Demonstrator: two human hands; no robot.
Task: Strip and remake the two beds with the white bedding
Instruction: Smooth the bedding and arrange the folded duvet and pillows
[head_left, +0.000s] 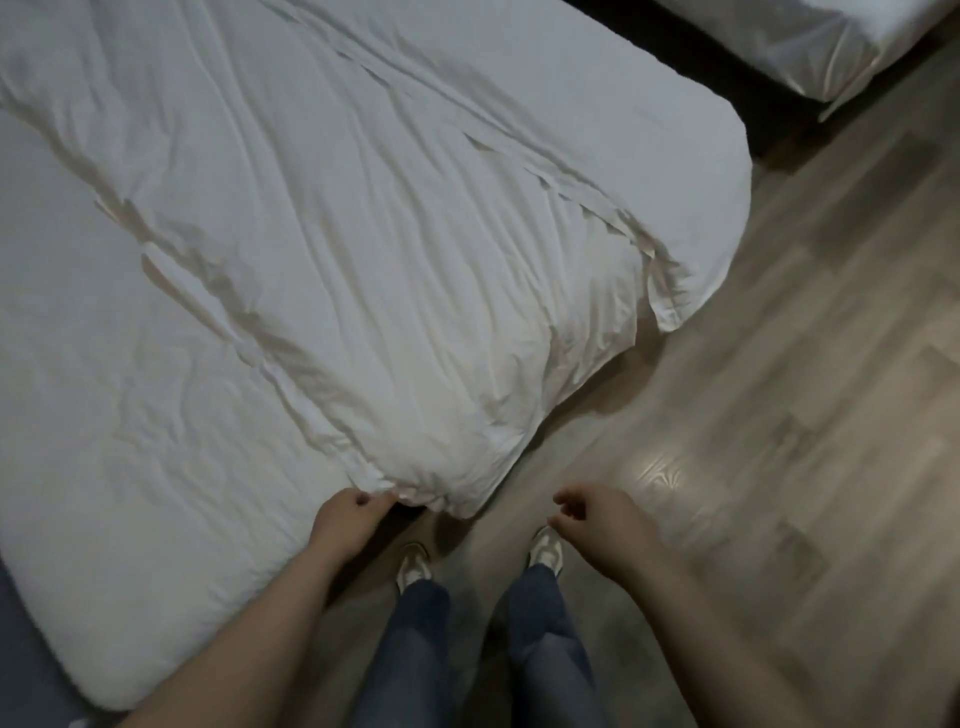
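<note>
Two beds, near bed and far bed; one duvet lying on the near one, left hand pinching its corner; right hand hanging loosely curled, empty.

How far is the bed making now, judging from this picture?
Looks done: a white sheet covers the near bed. In hand: the left hand pinches a corner of the duvet, which lies wrinkled and crooked; the right hand holds nothing. Left: straighten the duvet. The second bed shows only a corner, so its state is unclear.
</note>
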